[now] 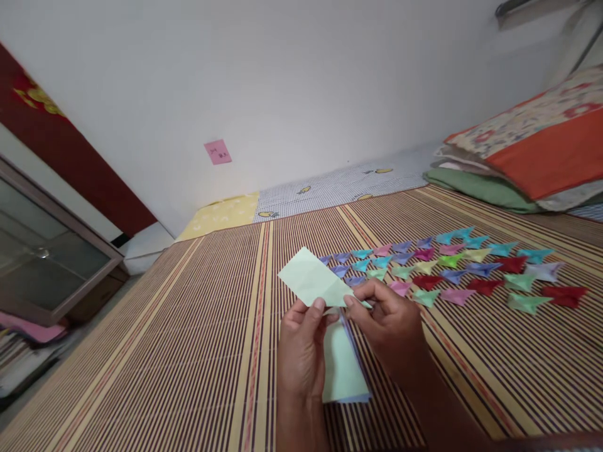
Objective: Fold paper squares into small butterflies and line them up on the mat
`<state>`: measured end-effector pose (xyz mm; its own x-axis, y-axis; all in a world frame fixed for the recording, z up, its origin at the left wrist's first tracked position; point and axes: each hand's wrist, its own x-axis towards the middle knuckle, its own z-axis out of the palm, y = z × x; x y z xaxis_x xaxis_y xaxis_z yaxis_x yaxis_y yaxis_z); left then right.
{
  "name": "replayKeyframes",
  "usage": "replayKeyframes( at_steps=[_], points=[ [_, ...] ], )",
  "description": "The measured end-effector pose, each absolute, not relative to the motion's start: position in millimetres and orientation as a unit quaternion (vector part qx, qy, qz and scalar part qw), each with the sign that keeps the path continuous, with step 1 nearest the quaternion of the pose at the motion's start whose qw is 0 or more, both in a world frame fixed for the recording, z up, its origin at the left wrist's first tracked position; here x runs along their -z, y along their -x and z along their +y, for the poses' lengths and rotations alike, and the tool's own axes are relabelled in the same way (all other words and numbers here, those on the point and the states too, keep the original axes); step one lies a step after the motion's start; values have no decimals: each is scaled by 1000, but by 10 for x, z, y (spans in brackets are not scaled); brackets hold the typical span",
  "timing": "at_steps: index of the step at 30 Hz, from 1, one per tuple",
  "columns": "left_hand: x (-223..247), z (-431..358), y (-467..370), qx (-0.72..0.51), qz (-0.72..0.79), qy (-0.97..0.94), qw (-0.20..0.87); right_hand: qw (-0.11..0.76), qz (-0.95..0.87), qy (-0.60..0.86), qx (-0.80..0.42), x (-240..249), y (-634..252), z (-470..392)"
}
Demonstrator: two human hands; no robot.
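Observation:
A pale green sheet of paper (313,274), partly folded, is held up between my two hands. My left hand (304,342) pinches its lower edge, thumb in front. At the paper's right end, my right hand (389,320) grips a narrow corner between thumb and fingers. Beneath the hands lies a stack of paper sheets (342,370), pale green on top with blue showing below; its upper part is hidden. To the right, several rows of small folded paper pieces (452,260) in blue, red, pink, green and yellow rest on the striped mat (221,351).
Folded bedding (532,163) in orange, floral and green is piled at the right. A patterned cloth (325,186) runs along the wall, which carries a pink note (218,152). A glass-doored cabinet (47,245) stands at the left beyond the mat's edge.

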<state>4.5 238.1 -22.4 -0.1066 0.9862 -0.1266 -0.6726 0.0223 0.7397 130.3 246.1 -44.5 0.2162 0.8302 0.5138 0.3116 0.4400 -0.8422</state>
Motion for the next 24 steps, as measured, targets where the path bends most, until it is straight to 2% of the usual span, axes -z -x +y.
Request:
replayKeyframes(
  at_steps=[9,12,19,24],
  points=[
    [193,2392,-63,-714,317,-117,613,658,-496,402,-399,545,-1319,2537],
    [204,2415,-38,-736,311,-107,592,648,-496,391,-426,613,-1421,2613],
    [265,2378,-30,-690,379,-251,563,616,-525,467,-355,579,-1633,2625],
    [303,2343,-81,-599,408,-401,560,604,-516,372,-480,482,-1606,2564]
  ],
)
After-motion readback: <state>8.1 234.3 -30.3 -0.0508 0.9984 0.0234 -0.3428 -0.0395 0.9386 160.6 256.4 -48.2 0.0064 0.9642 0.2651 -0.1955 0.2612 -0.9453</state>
